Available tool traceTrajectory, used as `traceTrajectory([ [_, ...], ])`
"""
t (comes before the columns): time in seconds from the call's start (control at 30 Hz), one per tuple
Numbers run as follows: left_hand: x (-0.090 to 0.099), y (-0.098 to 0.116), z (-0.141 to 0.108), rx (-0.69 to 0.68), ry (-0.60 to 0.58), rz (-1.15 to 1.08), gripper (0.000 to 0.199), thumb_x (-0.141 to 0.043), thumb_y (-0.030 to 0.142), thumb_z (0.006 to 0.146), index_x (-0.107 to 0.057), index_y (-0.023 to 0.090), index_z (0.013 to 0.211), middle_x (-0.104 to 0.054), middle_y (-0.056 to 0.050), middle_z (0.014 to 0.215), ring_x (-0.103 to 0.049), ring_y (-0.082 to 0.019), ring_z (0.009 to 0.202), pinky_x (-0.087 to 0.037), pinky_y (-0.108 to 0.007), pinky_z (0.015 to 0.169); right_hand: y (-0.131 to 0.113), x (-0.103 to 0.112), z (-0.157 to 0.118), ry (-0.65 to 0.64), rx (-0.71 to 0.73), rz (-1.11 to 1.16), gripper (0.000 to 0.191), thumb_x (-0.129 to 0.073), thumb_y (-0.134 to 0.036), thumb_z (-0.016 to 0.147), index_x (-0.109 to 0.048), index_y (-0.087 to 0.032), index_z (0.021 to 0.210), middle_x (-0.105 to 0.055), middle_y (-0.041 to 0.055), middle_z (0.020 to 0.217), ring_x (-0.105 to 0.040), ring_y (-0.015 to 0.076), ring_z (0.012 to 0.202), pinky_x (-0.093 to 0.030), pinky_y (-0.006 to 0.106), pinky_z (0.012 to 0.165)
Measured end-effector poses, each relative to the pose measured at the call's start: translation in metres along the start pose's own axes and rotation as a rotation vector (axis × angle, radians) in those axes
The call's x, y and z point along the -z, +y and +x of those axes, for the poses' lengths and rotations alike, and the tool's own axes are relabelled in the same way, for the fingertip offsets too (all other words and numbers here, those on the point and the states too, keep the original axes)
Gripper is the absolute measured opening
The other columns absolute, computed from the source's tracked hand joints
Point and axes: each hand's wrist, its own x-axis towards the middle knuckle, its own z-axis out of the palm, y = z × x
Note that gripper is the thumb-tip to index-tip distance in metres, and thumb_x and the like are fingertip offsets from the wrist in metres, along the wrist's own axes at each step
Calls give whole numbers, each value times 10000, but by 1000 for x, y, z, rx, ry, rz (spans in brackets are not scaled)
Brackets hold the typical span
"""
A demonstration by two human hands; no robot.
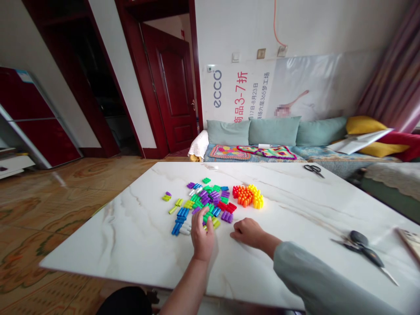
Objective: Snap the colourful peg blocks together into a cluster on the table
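Small coloured plastic tubes that look like pen caps lie in a loose heap (210, 197) of green, purple, blue, white, red and lime on the marble-patterned table (138, 245). My left hand (202, 232) is at the near side of this heap, fingers curved and thumb apart, beside green and lime tubes. No held piece shows in it. My right hand (247, 232) rests curled on the tabletop, right of some purple tubes (226, 216); its fingertips are hidden. Beyond it, red, orange and yellow tubes stand upright in a tight cluster (247, 196).
Black-handled scissors (314, 169) lie at the table's far right. Another cutting tool with dark handles (364, 250) and a phone-like object (410, 243) are near the right edge. A sofa with green cushions (274, 131) stands behind the table.
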Motion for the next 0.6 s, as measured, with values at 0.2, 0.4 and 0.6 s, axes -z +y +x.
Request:
traceTrajectory([
  [0.2, 0, 3, 1, 2, -142, 236, 305, -592, 190, 786, -594, 214, 1091, -644, -85, 1048, -548, -274, 1044, -424, -446, 906, -2, -1, -4, 15, -35, -5, 230, -542, -368, 811, -708, -218, 758, -711, 44, 770, -622, 158, 721, -289, 253, 573],
  [0.4, -3, 8, -2, 25, -327, 430, 366, -625, 112, 679, -641, 245, 1020, -618, -80, 1089, -519, -311, 1054, -388, -461, 871, -9, 2, 2, -4, -115, 7, 278, -532, -404, 815, -735, -218, 776, -719, 71, 823, -632, 188, 766, -351, 267, 616],
  [0.6, -5, -1, -1, -17, -261, 362, 235, -501, 153, 846, -607, 204, 1049, -663, -92, 993, -569, -283, 957, -405, -423, 816, -12, 5, 1, -6, -142, 32, 275, -535, -389, 814, -743, -210, 795, -723, 87, 862, -643, 202, 804, -393, 274, 651],
])
